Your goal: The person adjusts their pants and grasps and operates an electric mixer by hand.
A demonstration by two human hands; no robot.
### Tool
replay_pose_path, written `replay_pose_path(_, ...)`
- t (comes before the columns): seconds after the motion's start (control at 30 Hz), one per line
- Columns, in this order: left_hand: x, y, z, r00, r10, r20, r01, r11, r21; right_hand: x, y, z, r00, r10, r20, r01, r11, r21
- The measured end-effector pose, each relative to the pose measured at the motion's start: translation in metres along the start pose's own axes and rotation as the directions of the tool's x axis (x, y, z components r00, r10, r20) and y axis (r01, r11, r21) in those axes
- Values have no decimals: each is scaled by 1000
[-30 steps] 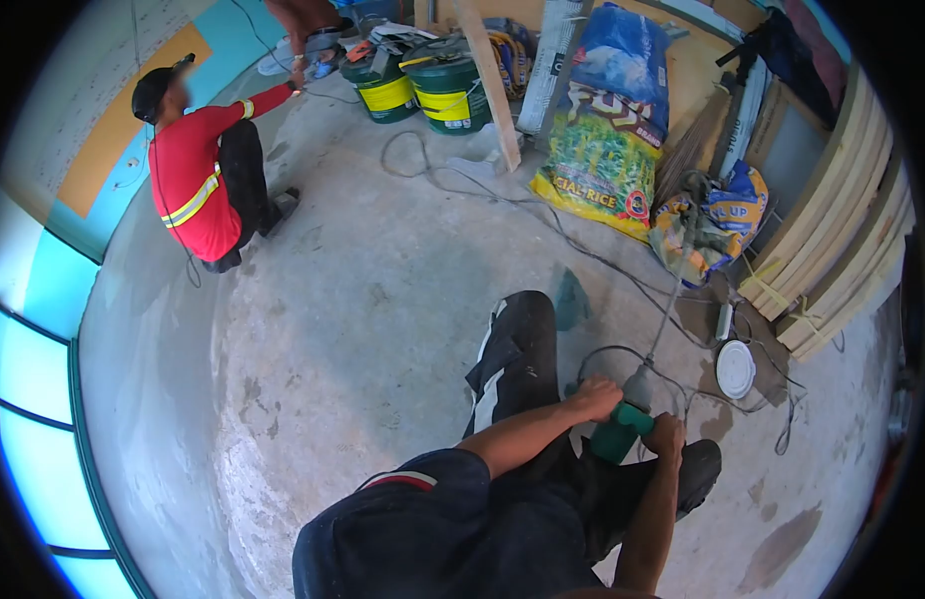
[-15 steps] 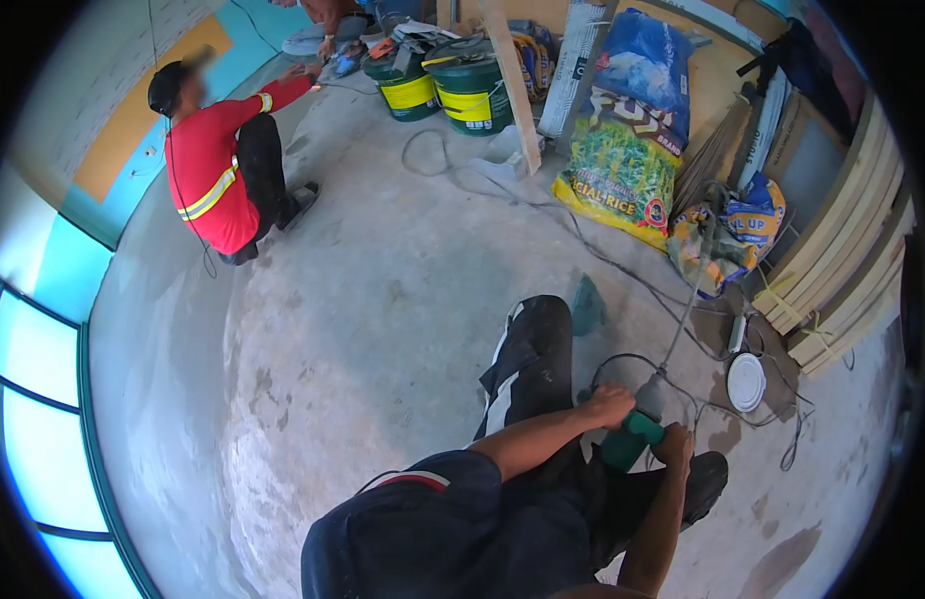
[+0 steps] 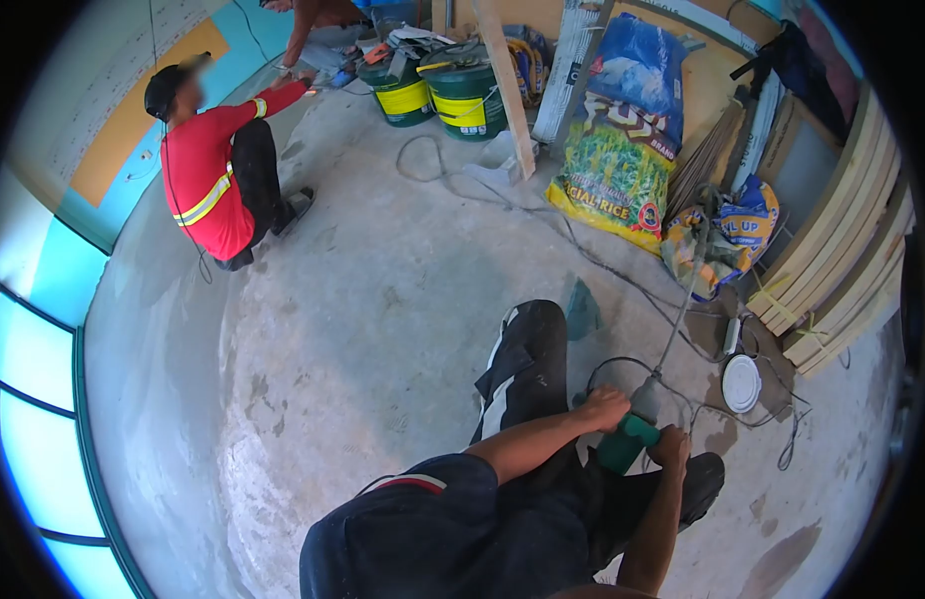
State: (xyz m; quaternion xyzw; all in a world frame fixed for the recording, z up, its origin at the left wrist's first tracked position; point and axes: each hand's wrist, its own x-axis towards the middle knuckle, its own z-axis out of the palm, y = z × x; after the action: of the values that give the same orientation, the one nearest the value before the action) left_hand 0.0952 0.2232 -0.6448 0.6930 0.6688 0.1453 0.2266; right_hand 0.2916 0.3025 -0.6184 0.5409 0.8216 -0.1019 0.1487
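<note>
Both of my hands are at a green object (image 3: pixel 622 446) between my knees, low on the right of centre. My left hand (image 3: pixel 607 408) has its fingers closed at the upper left of it. On its right side my right hand (image 3: pixel 670 448) is closed round its edge. A grey mixing tool or nozzle (image 3: pixel 646 398), partly hidden, lies just beyond the green object, with a long thin rod or cord leading up from it. A round white lid (image 3: pixel 742 383) lies on the floor to the right.
A person in a red top (image 3: pixel 205 180) squats at the upper left, another person (image 3: pixel 312 25) beyond. Green buckets (image 3: pixel 465 95), a rice sack (image 3: pixel 622 135), a leaning board (image 3: pixel 506 90) and stacked timber (image 3: pixel 842 230) stand ahead. Cables (image 3: pixel 582 240) cross the floor (image 3: pixel 352 329).
The whole view has shifted, so the room's objects sit slightly further right and lower than a second ago. Both my hands remain at the green object.
</note>
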Motion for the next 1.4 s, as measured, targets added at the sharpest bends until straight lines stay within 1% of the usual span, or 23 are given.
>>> replay_pose_path(0.07, 1, -1, 4, 1000, -21, 15, 21, 1000, -8, 0, 1, 0, 1000, -6, -5, 6, 1000, 7)
replay_pose_path(0.17, 6, 3, -8, 969, -84, 230, 86, 996, 0, 1, 1, 1, 1000, -11, 0, 11, 1000, 24)
replay_pose_path(0.27, 0, 5, -12, 988, -41, 150, 39, 999, 15, 3, 3, 4, 1000, -13, 2, 13, 1000, 28)
replay_pose_path(0.37, -3, 3, -7, 996, -36, 84, 38, 999, -20, 3, 4, 5, 1000, -25, -14, 25, 1000, 13)
replay_pose_path(0.5, -2, 5, -15, 986, -48, 160, 49, 999, 2, 0, 2, 2, 1000, -24, -8, 24, 1000, -4)
replay_pose_path(0.57, 0, 6, -16, 977, -53, 208, 49, 999, 23, -1, 1, 0, 999, -50, -16, 50, 999, 12)
replay_pose_path(0.6, 0, 5, -14, 982, -48, 185, 46, 999, 18, -1, 2, 0, 998, -63, -19, 63, 998, 20)
replay_pose_path(0.7, -1, 2, -7, 992, -32, 124, 31, 999, 6, 1, 1, 0, 1000, -18, 8, 18, 1000, 0)
replay_pose_path(0.77, -1, 0, -3, 995, -20, 93, 20, 1000, 1, 0, 0, -1, 1000, -17, 5, 17, 1000, 4)
replay_pose_path(0.97, 0, 4, -14, 982, -58, 181, 62, 998, -16, -2, -2, -4, 1000, -20, 22, 20, 1000, 16)
replay_pose_path(1.07, -3, 0, -3, 999, 35, -4, -35, 999, 39, -1, -1, -3, 999, -21, 29, 20, 1000, 18)
replay_pose_path(1.17, -4, 6, -16, 997, -11, 78, 7, 998, 55, -1, 0, -1, 999, -15, 32, 15, 1000, 26)
replay_pose_path(1.27, -4, 7, -19, 991, -47, 127, 43, 998, 34, -3, -2, -5, 999, -18, 34, 17, 999, 37)
replay_pose_path(1.37, -5, 7, -16, 988, -58, 146, 64, 997, -34, -2, 0, 0, 1000, -26, 12, 26, 999, 41)
replay_pose_path(1.4, -5, 6, -13, 988, -53, 144, 58, 998, -32, -2, 1, 2, 1000, -29, 0, 29, 999, 41)
